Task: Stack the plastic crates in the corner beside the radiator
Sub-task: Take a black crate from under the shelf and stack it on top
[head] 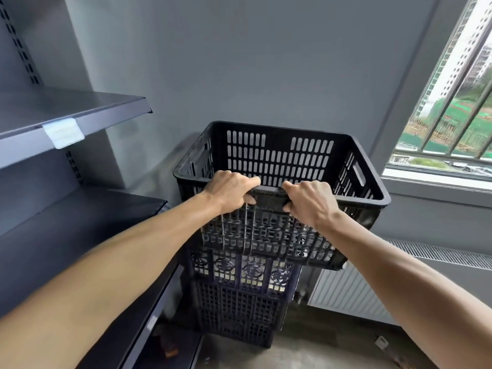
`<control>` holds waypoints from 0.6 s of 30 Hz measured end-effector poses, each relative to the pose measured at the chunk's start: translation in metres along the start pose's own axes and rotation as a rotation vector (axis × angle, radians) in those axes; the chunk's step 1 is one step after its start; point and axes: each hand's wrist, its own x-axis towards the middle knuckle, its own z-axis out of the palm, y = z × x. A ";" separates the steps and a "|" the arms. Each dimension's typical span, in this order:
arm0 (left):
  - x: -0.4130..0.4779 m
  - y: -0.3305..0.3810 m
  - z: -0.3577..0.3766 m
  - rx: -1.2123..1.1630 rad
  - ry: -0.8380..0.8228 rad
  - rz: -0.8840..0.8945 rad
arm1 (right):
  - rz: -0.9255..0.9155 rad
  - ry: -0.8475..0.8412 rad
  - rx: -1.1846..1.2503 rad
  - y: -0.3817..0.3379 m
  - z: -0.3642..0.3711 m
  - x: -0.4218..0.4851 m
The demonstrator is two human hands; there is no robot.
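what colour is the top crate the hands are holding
Black, with slotted walls: the top crate, clearest in the head view.

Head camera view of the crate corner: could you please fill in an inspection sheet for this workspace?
Surface: bare grey floor.
Job's things: black top crate sits askew over the lower crates, beside the radiator.
Clutter: small white piece on the floor; orange-brown item under the shelves.
Hands: left hand and right hand both grip the top crate's near rim.
Cables: nothing seen.
Surroundings: grey shelves on the left, barred window on the right.
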 end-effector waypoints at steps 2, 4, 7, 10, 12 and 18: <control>0.008 -0.009 0.010 0.007 -0.008 -0.005 | -0.008 0.009 0.012 0.003 0.012 0.015; 0.017 -0.019 0.021 0.016 -0.017 -0.016 | -0.022 0.015 0.020 0.006 0.026 0.032; 0.027 -0.033 0.040 0.020 -0.046 -0.032 | -0.031 0.013 0.031 0.007 0.045 0.053; 0.035 -0.046 0.059 0.049 -0.075 -0.061 | -0.043 0.014 0.050 0.007 0.064 0.074; 0.037 -0.054 0.068 0.056 -0.083 -0.077 | -0.057 0.006 0.069 0.006 0.074 0.087; 0.036 -0.076 0.086 0.043 -0.111 -0.112 | -0.097 -0.008 0.052 -0.003 0.093 0.114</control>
